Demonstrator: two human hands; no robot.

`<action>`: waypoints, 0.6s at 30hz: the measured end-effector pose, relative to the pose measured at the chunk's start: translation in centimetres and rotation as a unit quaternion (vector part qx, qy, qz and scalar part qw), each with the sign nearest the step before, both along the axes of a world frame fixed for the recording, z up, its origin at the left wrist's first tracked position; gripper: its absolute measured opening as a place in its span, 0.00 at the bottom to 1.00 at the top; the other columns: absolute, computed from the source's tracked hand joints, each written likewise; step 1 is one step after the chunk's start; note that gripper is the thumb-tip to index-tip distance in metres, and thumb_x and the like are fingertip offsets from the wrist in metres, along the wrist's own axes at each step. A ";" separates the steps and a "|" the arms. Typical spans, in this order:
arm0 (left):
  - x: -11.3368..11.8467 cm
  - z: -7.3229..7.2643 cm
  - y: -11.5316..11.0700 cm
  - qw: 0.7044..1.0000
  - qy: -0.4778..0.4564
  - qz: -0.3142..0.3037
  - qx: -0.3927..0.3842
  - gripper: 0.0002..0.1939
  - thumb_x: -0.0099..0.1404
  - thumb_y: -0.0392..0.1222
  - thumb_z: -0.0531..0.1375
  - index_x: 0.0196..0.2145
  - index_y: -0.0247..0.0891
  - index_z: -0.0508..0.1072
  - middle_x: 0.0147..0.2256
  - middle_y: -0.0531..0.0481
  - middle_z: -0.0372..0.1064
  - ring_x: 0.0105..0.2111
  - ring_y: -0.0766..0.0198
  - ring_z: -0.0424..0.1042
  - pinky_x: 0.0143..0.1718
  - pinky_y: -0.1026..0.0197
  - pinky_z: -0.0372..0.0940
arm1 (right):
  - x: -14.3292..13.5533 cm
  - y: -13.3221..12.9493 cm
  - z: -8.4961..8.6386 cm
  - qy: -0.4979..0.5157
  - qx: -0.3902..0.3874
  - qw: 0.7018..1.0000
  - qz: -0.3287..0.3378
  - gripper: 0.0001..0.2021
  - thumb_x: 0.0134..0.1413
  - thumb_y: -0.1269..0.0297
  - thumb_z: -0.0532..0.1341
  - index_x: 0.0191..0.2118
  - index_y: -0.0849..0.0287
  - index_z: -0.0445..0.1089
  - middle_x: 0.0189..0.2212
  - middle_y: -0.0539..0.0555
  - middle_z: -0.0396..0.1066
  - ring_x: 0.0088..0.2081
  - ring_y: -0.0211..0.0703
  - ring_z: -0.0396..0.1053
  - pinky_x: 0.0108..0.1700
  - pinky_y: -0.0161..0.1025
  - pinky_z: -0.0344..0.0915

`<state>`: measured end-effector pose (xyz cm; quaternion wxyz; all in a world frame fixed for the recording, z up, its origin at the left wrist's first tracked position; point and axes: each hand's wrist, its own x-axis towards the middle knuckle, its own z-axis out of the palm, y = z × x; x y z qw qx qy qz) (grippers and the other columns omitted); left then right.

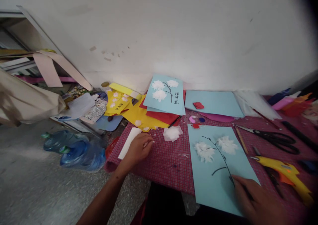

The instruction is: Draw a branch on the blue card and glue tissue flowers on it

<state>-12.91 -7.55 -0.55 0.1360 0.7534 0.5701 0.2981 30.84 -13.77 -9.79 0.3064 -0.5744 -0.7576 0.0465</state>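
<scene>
My right hand (pixel 253 198) is closed around a dark, thin pen (pixel 246 192), mostly hidden by the fingers. Its tip is at the lower end of a black drawn branch on a light blue sheet (pixel 206 185). Two white paper flowers (pixel 227 145) sit on either side of that branch, and a separate black stroke curves below. My left hand (pixel 140 147) rests with curled fingers on the checked cloth, beside a white paper strip (pixel 129 144). A tiny pale bit shows at its fingertips, too small to name. White petal-like pieces (pixel 172 133) lie stacked between the hands.
A finished-looking blue flower card (pixel 164 94) leans on coloured paper by the wall. Scissors (pixel 275 137), a yellow glue gun (pixel 285 173) and a wooden stick (pixel 241 139) lie right of the sheet. Large blue water bottles (pixel 83 155) stand on the floor at left.
</scene>
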 end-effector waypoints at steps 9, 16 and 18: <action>7.0 0.4 -5.9 0.931 -0.275 0.002 -0.239 0.08 0.66 0.42 0.61 0.37 0.38 0.80 0.34 0.50 0.79 0.35 0.63 0.75 0.38 0.64 0.67 | -8.5 -1.2 6.5 0.167 -0.059 0.981 0.078 0.11 0.62 0.59 0.60 0.48 0.51 0.72 0.40 0.53 0.77 0.39 0.45 0.77 0.39 0.35 0.74; 11.1 -0.7 -6.2 0.941 -0.253 -0.080 -0.209 0.10 0.66 0.34 0.57 0.36 0.38 0.80 0.34 0.51 0.78 0.34 0.66 0.73 0.38 0.65 0.64 | -14.9 0.2 8.6 0.220 -0.131 0.952 0.168 0.08 0.64 0.62 0.57 0.43 0.53 0.73 0.36 0.53 0.76 0.36 0.43 0.74 0.39 0.38 0.72; 11.1 -0.7 -6.2 0.951 -0.230 -0.078 -0.193 0.09 0.66 0.34 0.58 0.34 0.38 0.80 0.31 0.51 0.76 0.33 0.66 0.72 0.37 0.65 0.63 | -15.0 0.4 8.2 0.235 -0.153 0.948 0.148 0.08 0.64 0.61 0.57 0.38 0.54 0.74 0.33 0.53 0.75 0.34 0.44 0.73 0.37 0.38 0.70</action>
